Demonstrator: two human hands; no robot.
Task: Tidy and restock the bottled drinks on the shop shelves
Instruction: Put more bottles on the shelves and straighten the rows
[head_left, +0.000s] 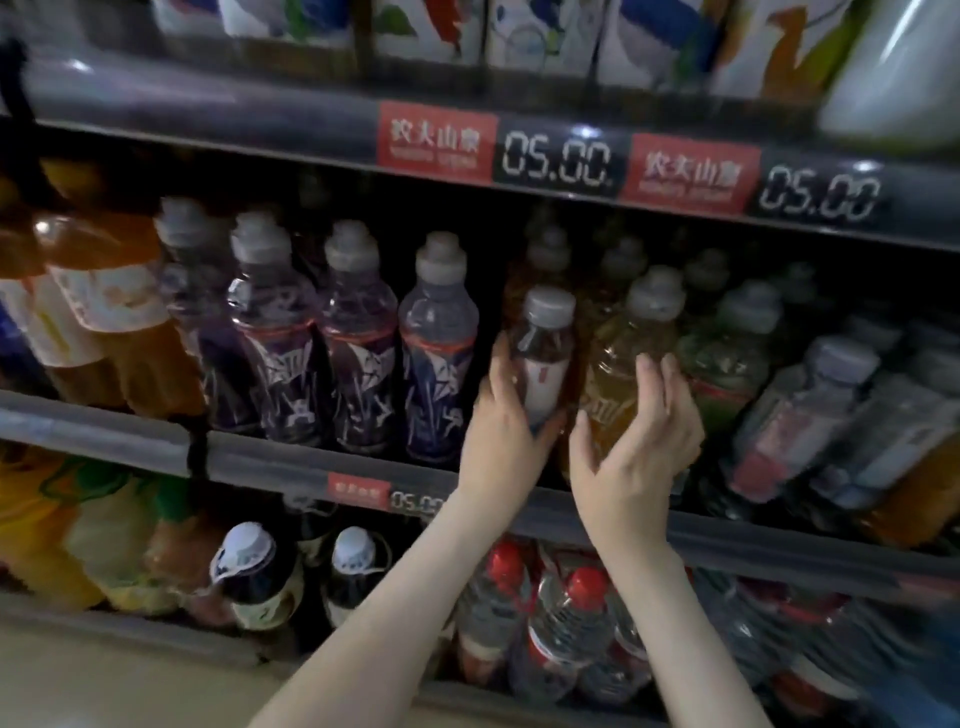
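Left hand (498, 431) apparently round dark bottle (544, 332)

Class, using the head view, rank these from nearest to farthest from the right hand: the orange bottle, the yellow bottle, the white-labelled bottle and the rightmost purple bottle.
1. yellow bottle, held by the right hand itself.
2. white-labelled bottle, just to the left, gripped by the left hand.
3. purple bottle, further left on the same shelf.
4. orange bottle, at the far left end.

Dark grey metal shelving (208, 111) fills the dim view in stacked tiers. Its glossy front rails (93, 431) carry red paper labels (435, 141) and black digital price displays (558, 161). A pale beige floor (104, 686) shows at lower left.
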